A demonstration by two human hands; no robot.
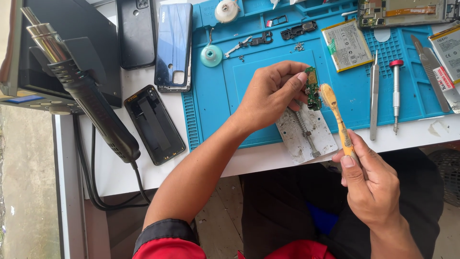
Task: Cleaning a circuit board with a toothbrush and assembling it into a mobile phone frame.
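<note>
At the centre of the frame the left hand pinches a small green circuit board upright between thumb and fingertips, above a grey metal board holder lying at the lower edge of the blue work mat. The right hand, lower right, grips a worn yellow brush by its handle, bristle head touching the board's right edge. On the mat's right side lie tweezers, a red-capped screwdriver and a phone battery. At left, on the white counter, rest a black hot-air wand, a black back cover and a blue phone.
</note>
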